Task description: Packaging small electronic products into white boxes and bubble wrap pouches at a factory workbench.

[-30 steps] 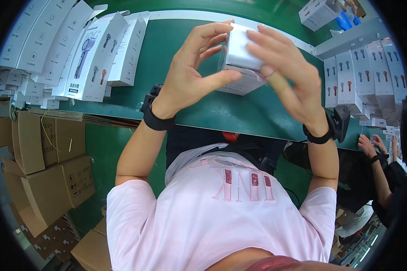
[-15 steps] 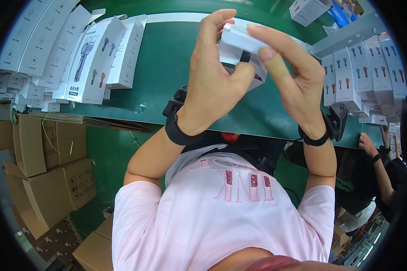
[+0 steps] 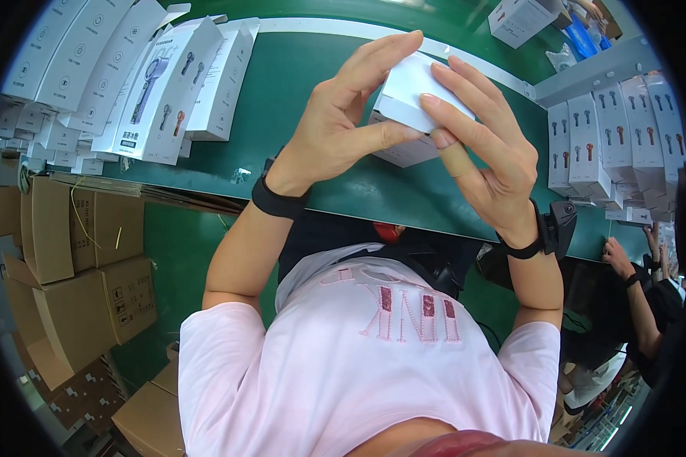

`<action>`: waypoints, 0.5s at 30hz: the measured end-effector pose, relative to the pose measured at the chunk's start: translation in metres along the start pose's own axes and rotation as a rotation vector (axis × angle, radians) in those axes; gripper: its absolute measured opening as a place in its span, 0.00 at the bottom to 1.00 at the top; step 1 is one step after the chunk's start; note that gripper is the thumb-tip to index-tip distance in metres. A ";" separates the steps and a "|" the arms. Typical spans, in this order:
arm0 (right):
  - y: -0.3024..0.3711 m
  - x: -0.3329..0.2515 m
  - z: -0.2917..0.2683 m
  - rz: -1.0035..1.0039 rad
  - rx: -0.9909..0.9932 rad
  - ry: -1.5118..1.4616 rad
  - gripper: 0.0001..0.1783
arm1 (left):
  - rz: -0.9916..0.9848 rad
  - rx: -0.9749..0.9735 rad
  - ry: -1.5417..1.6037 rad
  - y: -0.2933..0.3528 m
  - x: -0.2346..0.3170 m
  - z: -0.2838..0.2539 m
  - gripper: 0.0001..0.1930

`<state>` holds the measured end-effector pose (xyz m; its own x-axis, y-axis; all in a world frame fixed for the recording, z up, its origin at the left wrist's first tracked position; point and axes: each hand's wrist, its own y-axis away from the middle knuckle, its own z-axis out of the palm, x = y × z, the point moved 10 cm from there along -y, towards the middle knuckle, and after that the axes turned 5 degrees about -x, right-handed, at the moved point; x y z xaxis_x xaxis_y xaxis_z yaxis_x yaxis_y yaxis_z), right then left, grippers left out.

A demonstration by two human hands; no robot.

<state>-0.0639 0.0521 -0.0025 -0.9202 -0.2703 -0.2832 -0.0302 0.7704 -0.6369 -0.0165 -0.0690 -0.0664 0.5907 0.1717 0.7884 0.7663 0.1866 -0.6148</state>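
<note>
Both hands hold a small white box (image 3: 413,97) above the green table (image 3: 297,99). My left hand (image 3: 343,122) wraps its left side, thumb pressed along the lower edge and fingers stretched over the top. On the right side my right hand (image 3: 484,148) grips it, fingertips on the box's upper face; one finger wears a tan bandage. A second white box (image 3: 405,152) lies on the table just under the held one, mostly hidden by my hands. Each wrist carries a black band.
Flat white product cartons (image 3: 168,84) printed with handheld devices lie stacked at the table's left. More such cartons (image 3: 617,145) stand in a row at the right. Brown cardboard boxes (image 3: 68,266) sit on the floor to the left. Another person's arm (image 3: 633,289) shows at the right edge.
The box has been turned in my hands and its lid end now faces me. My left fingers have stretched further over its top. My right hand has shifted slightly lower.
</note>
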 end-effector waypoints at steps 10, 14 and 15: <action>-0.002 -0.005 0.002 -0.009 -0.027 0.088 0.20 | -0.017 -0.039 -0.001 0.004 0.001 0.001 0.42; -0.007 -0.013 0.002 -0.009 -0.138 0.120 0.20 | -0.012 -0.030 -0.012 0.006 0.002 0.000 0.41; -0.006 -0.012 0.004 -0.004 -0.191 0.122 0.20 | -0.013 -0.028 -0.013 0.006 0.003 0.000 0.41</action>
<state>-0.0511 0.0483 0.0019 -0.9599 -0.2107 -0.1851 -0.0966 0.8680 -0.4870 -0.0102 -0.0674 -0.0682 0.5778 0.1821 0.7956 0.7806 0.1616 -0.6038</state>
